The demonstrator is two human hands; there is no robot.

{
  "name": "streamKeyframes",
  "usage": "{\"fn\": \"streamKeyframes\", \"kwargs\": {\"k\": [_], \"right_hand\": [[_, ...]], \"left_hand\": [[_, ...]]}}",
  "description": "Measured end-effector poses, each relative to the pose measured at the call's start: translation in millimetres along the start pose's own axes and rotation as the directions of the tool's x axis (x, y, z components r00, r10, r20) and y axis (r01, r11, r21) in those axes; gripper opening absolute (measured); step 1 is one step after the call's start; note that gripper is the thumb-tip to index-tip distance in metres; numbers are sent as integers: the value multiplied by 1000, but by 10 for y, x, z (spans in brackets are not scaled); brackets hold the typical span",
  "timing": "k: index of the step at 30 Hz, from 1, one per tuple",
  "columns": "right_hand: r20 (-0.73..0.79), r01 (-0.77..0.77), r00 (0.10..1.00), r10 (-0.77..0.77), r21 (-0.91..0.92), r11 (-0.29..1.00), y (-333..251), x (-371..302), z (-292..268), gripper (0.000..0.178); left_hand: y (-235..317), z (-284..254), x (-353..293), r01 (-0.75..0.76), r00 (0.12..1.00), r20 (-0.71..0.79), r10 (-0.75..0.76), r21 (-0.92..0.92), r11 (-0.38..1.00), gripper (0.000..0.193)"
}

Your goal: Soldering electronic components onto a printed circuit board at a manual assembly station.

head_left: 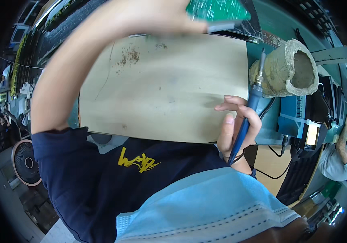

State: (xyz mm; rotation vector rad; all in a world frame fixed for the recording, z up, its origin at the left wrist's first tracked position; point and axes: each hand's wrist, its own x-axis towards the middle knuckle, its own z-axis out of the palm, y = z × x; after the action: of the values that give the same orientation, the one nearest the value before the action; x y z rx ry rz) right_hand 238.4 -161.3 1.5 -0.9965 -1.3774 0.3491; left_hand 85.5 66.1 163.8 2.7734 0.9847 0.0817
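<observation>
My left arm reaches across to the far side of the work surface. There my left hand (169,18), smeared by motion, has its fingers at the edge of a green circuit board (220,10) and appears to grip it. Part of that hand and of the board is cut off by the upper edge of the view. In my right hand (252,121) is a soldering iron (255,95) with a blue handle, its metal tip pointing away from me. The thumb and fingers curl round the handle, above the right side of a beige board (161,89).
Right of the iron's tip lies a rough, pale hollow cylinder (270,75). Nearer stands a blue box (290,115) with a cable and a lit display (312,135). Brown crumbs (131,56) dot the beige board. A fan (28,163) is at left, another person (337,164) at right.
</observation>
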Motion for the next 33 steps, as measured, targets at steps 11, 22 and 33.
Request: {"fn": "streamKeyframes", "kwargs": {"k": [11,22,33], "right_hand": [[-57,-124,989,133,143,982,-12,-16,-73,37],[-25,-258,963,267,182,949,-55,-50,-70,34],[-21,-297,954,299,57,953,-27,-31,-6,33]], "left_hand": [[-687,470,2144,-34,987,157,-33,403,914,50],[-1095,720,2686,146,985,-159,-72,520,841,49],[-1985,-451,1475,98,988,27,-151,650,754,32]]}}
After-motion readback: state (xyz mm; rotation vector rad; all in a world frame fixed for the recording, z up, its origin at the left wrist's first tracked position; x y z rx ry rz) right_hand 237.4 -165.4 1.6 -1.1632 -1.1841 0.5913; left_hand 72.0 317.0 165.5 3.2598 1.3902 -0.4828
